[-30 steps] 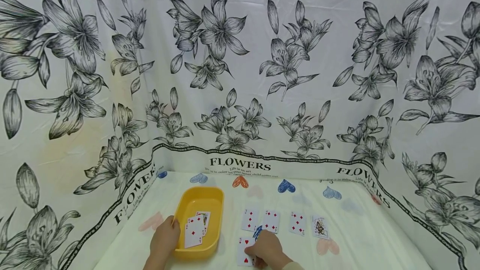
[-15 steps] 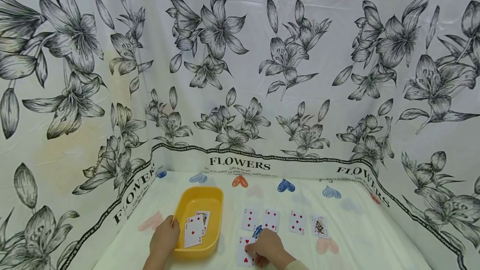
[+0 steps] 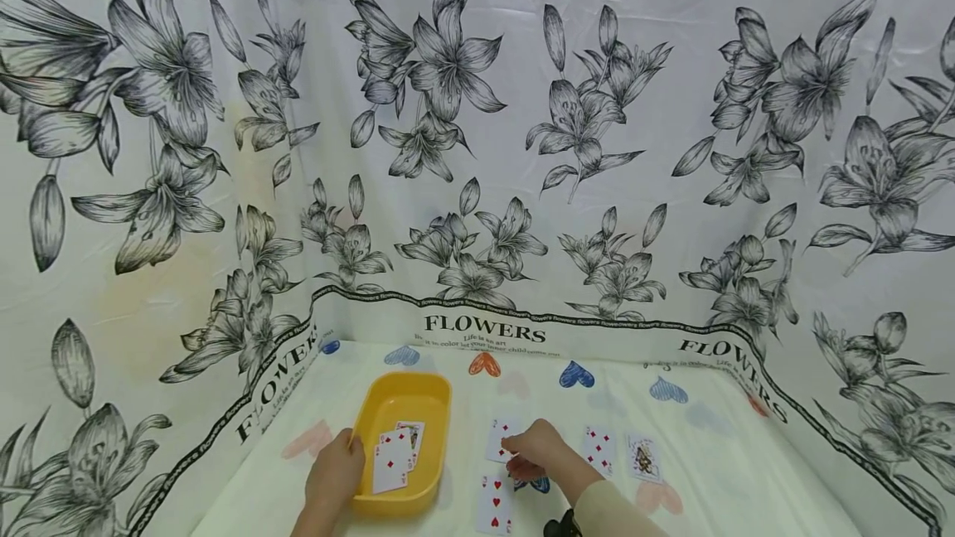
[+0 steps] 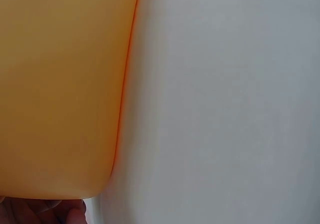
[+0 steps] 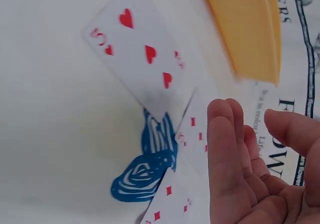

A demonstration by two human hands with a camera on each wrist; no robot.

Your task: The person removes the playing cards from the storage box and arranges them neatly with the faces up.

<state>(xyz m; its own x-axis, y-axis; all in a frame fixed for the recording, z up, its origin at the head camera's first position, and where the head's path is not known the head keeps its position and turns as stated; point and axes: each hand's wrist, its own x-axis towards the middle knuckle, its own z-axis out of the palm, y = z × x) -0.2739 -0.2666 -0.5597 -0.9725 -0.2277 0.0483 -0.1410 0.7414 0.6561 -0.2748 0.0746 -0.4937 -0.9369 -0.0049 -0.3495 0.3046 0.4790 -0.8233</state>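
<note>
My left hand (image 3: 337, 466) grips the left rim of a yellow plastic tray (image 3: 440, 417); its fingertips (image 4: 50, 211) show beneath the tray wall in the left wrist view. Several playing cards lie in the tray, an ace of diamonds (image 3: 390, 471) on top. My right hand (image 3: 537, 446) is over the row of diamond cards, thumb and fingers apart with nothing between them. It partly covers the three of diamonds (image 3: 496, 436) and hides the card beside it in the head view. A three of hearts (image 5: 145, 39) lies face up just nearer to me.
Right of that hand lie a five of diamonds (image 3: 599, 447) and a picture card (image 3: 643, 458). A white cloth with printed hearts (image 3: 576, 374) covers the table, and flower-patterned curtains (image 3: 477, 255) enclose the back and sides.
My right hand has left the three of hearts and moved away from me to the diamond row; that card stays on the cloth. The left hand keeps its grip on the tray.
</note>
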